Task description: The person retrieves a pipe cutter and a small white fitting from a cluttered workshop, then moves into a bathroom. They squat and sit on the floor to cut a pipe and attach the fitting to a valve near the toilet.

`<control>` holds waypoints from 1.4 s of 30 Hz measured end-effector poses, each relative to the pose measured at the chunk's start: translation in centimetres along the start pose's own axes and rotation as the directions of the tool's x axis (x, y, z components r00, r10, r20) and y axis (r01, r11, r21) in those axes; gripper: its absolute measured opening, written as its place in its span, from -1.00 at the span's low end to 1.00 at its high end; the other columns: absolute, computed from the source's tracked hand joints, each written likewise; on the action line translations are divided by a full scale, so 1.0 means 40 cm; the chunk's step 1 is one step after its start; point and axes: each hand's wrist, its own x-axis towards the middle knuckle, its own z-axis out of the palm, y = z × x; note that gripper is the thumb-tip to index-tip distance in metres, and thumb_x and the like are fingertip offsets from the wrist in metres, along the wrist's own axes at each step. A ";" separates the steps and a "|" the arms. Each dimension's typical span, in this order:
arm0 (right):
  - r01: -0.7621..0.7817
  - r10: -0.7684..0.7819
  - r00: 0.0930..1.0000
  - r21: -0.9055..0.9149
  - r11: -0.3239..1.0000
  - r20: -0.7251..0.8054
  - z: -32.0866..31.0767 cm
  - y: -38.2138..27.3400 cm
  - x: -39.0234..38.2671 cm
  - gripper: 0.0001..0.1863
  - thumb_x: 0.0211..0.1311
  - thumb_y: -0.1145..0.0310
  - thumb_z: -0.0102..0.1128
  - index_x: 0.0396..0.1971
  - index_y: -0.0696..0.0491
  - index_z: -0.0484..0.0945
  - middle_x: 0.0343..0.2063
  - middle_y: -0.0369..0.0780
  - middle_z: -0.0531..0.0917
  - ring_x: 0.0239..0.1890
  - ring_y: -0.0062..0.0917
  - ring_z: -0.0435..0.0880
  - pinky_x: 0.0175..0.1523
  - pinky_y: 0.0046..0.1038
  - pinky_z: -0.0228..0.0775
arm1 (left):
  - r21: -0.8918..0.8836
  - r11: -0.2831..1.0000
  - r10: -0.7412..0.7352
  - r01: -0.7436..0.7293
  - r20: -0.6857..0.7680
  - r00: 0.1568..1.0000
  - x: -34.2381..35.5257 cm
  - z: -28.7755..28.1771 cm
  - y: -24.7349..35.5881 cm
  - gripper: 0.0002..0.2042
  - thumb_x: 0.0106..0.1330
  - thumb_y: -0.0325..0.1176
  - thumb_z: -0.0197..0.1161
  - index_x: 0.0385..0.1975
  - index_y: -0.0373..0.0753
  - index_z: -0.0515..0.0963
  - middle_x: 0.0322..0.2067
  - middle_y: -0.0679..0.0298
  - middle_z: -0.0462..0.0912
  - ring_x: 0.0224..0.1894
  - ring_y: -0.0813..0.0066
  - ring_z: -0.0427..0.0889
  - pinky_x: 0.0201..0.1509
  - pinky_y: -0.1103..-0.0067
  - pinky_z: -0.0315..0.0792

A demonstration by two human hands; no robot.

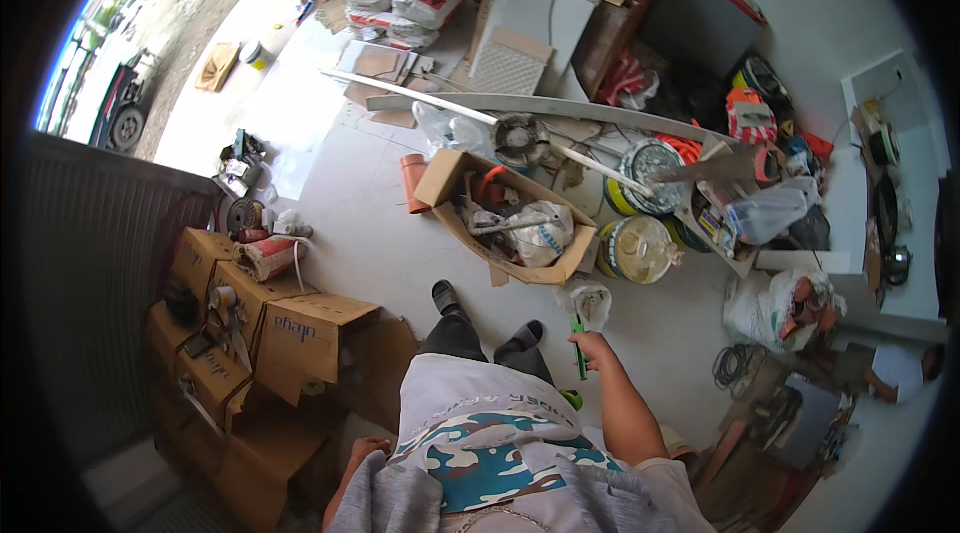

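Note:
My right hand [596, 349] is closed round a narrow bright-green tool [580, 353], whose exact kind I cannot make out. Its upper end reaches the rim of a small whitish bucket [594, 299] standing on the floor ahead of my feet. Another green piece [571, 399] shows below, close to my shirt. Low at my left side, my left hand [371, 447] hangs beside my body, its fingers too small and partly hidden to read. Just beyond the bucket lies an open cardboard box [460, 229] with tools and a white bag inside.
Brown cartons [300, 333] are stacked at the left by a ribbed shutter [90, 263]. Lidded buckets [637, 251] stand right of the open box. A long pale pole [420, 97] and a metal bar cross the floor behind. At far right, another person [897, 373] is partly visible.

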 end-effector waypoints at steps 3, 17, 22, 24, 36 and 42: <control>-0.067 -0.078 0.983 0.719 0.692 0.167 0.176 -0.093 0.007 -0.49 0.21 0.11 0.20 0.10 0.03 0.38 -0.07 0.02 0.51 -0.11 0.03 0.61 0.09 0.16 0.40 | -0.092 0.995 0.041 -0.030 0.118 0.992 -0.003 0.000 -0.071 -0.72 0.16 -0.24 0.48 -0.30 -0.34 0.72 -0.35 0.22 0.75 -0.32 0.50 0.70 -0.21 0.53 0.56; -0.079 -0.543 0.629 0.741 0.667 0.556 0.926 -0.619 -0.207 -0.28 0.19 -0.02 0.21 0.20 0.19 0.35 0.05 0.11 0.55 0.07 -0.07 0.58 0.29 -0.01 0.35 | -0.550 0.708 0.056 -0.443 -0.582 0.811 0.024 -0.601 0.270 -0.70 0.33 -0.21 0.34 -0.07 -0.27 0.64 -0.30 0.38 0.67 -0.32 0.66 0.57 -0.27 0.63 0.47; -0.025 -0.576 0.550 0.702 0.712 0.604 0.987 -0.883 -0.311 -0.31 0.24 -0.02 0.18 0.24 0.12 0.34 0.11 0.10 0.52 0.07 -0.13 0.58 0.28 -0.01 0.34 | -0.664 0.677 -0.122 -0.317 -0.527 0.841 0.094 -0.621 0.226 -0.70 0.33 -0.20 0.34 -0.11 -0.28 0.65 -0.32 0.37 0.68 -0.32 0.64 0.59 -0.23 0.61 0.48; 0.072 -0.556 0.568 0.637 0.768 0.607 0.982 -0.984 -0.341 -0.33 0.26 -0.04 0.17 0.20 0.14 0.38 0.10 0.09 0.54 0.06 -0.13 0.59 0.26 -0.04 0.37 | -0.702 0.684 -0.203 -0.198 -0.444 0.873 0.143 -0.580 0.199 -0.70 0.30 -0.17 0.36 -0.14 -0.27 0.67 -0.34 0.36 0.69 -0.32 0.61 0.61 -0.23 0.60 0.49; 0.217 -0.462 0.798 -0.899 -0.380 0.388 1.189 -1.879 -0.213 -0.24 -0.16 0.26 0.47 0.16 0.18 0.52 -0.07 0.07 0.68 -0.14 -0.25 0.74 -0.01 -0.26 0.55 | -0.847 0.528 -0.299 0.063 -0.116 0.947 0.449 -0.748 0.581 -0.67 0.25 -0.13 0.41 -0.13 -0.24 0.70 -0.31 0.30 0.72 -0.35 0.54 0.63 -0.29 0.55 0.51; 0.272 -0.313 0.927 -0.945 0.183 0.206 1.406 -2.195 -0.134 -0.47 -0.02 0.37 0.36 0.03 0.19 0.56 -0.22 -0.06 0.68 -0.37 -0.30 0.71 -0.29 -0.27 0.58 | -0.695 0.558 -0.084 -0.454 -0.591 0.802 0.570 -1.207 0.984 -0.72 0.26 -0.22 0.39 -0.15 -0.27 0.70 -0.34 0.28 0.74 -0.34 0.55 0.65 -0.20 0.56 0.52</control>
